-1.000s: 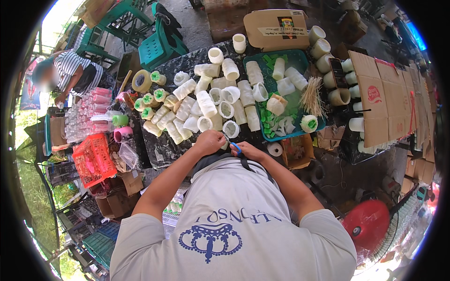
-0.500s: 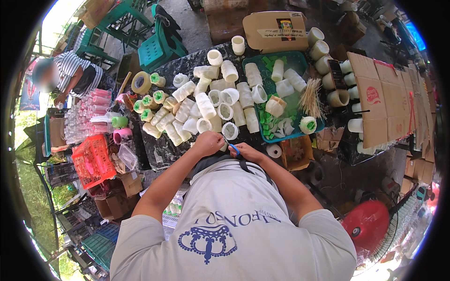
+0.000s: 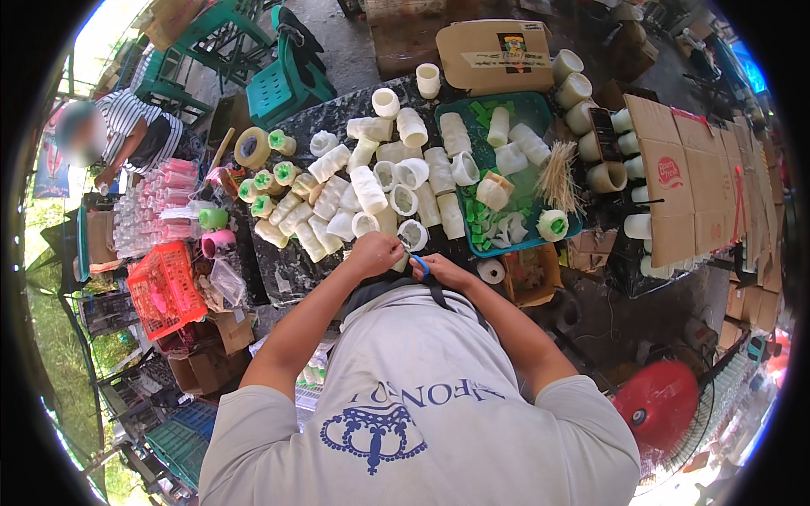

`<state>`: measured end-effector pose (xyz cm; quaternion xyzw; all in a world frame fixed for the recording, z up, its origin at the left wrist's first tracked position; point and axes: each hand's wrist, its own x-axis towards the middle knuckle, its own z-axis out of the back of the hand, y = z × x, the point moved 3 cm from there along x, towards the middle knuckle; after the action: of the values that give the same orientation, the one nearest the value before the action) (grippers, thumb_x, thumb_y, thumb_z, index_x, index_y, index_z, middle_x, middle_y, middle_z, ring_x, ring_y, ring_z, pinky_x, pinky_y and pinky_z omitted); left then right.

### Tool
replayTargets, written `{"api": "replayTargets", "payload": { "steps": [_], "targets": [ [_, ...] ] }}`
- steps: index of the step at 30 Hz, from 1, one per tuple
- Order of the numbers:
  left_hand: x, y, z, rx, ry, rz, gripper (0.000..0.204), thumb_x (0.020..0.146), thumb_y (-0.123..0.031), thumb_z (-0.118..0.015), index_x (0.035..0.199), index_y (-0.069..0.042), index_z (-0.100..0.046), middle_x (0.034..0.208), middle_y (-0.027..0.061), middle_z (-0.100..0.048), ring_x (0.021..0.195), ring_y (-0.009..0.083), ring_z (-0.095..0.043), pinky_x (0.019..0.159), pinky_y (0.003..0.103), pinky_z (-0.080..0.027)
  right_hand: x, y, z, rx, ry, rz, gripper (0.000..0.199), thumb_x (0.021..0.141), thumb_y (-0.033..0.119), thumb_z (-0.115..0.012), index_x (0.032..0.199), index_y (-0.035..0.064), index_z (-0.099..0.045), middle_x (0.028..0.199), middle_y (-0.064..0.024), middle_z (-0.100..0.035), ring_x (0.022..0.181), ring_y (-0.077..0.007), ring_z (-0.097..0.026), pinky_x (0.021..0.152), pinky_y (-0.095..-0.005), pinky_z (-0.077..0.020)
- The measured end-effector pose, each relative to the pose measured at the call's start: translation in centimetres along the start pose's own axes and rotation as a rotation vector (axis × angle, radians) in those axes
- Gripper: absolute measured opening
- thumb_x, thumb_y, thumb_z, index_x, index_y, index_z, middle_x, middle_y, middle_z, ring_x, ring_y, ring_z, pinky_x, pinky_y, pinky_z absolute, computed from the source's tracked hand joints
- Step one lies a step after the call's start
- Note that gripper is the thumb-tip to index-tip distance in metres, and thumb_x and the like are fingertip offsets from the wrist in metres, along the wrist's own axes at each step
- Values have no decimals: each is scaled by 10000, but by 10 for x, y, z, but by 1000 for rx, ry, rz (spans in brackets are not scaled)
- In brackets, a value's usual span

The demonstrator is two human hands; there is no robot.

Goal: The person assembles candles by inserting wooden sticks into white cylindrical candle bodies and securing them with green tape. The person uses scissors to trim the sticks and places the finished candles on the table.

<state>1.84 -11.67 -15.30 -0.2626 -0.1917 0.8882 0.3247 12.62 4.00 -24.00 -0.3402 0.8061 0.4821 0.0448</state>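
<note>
At the table's near edge, my right hand (image 3: 445, 272) is closed round blue-handled scissors (image 3: 422, 266). Their blades point toward my left hand (image 3: 376, 255), which is closed with the fingertips pinched; what it pinches is too small to make out. Just beyond both hands stands a white cup-like piece (image 3: 412, 235), open end up. Many similar white hollow cylinders (image 3: 368, 189) lie heaped across the dark table (image 3: 287, 277). Several cylinders with green inserts (image 3: 263, 180) sit at the left of the heap.
A teal tray (image 3: 477, 246) on the right holds green scraps, white pieces and a bundle of thin sticks (image 3: 560, 179). A tape roll (image 3: 251, 148) lies far left. Nearby are a red crate (image 3: 166, 291), a cardboard sheet (image 3: 688, 181) and a red fan (image 3: 654, 411). Another person (image 3: 139, 126) sits far left.
My hands stay close together at the table edge, with the scissors' handle shifting very slightly. The other person's head and arm have moved a little left.
</note>
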Motion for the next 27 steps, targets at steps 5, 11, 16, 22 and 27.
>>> {"api": "replayTargets", "payload": {
  "steps": [5, 11, 16, 22, 27],
  "targets": [
    [0, 7, -4, -6, -15, 18, 270, 861, -288, -613, 723, -69, -690, 701, 185, -662, 686, 401, -655, 640, 516, -510, 1, 1, 1, -78, -12, 22, 420, 1026, 415, -619, 771, 82, -635, 752, 46, -580, 707, -55, -493, 699, -236, -407],
    [-2, 4, -4, -27, -27, -2, 289, 874, -297, -609, 719, -65, -683, 693, 184, -657, 676, 397, -654, 638, 511, -512, 0, 4, 0, 61, 12, -10, 409, 1023, 404, -628, 765, 86, -630, 746, 43, -580, 696, -66, -494, 697, -243, -409],
    [-2, 6, -2, -43, -20, 29, 282, 878, -295, -614, 731, -65, -688, 684, 181, -655, 666, 395, -653, 638, 509, -514, 3, -1, 2, 21, -7, 9, 410, 1020, 409, -632, 765, 87, -634, 730, 45, -571, 679, -58, -483, 673, -237, -399],
    [0, 8, 5, 4, -12, -22, 269, 878, -290, -619, 757, -65, -700, 676, 178, -655, 659, 395, -652, 632, 502, -514, 5, -2, -2, 23, -28, 15, 414, 1015, 410, -639, 753, 90, -633, 723, 42, -571, 666, -55, -480, 647, -232, -384],
    [2, 10, 9, -5, -3, -24, 261, 893, -269, -623, 766, -52, -694, 678, 162, -654, 645, 380, -642, 613, 472, -500, 6, 3, -2, 97, -20, -30, 479, 1020, 473, -595, 720, 100, -610, 727, 29, -578, 691, -80, -498, 683, -241, -382]
  ]
}}
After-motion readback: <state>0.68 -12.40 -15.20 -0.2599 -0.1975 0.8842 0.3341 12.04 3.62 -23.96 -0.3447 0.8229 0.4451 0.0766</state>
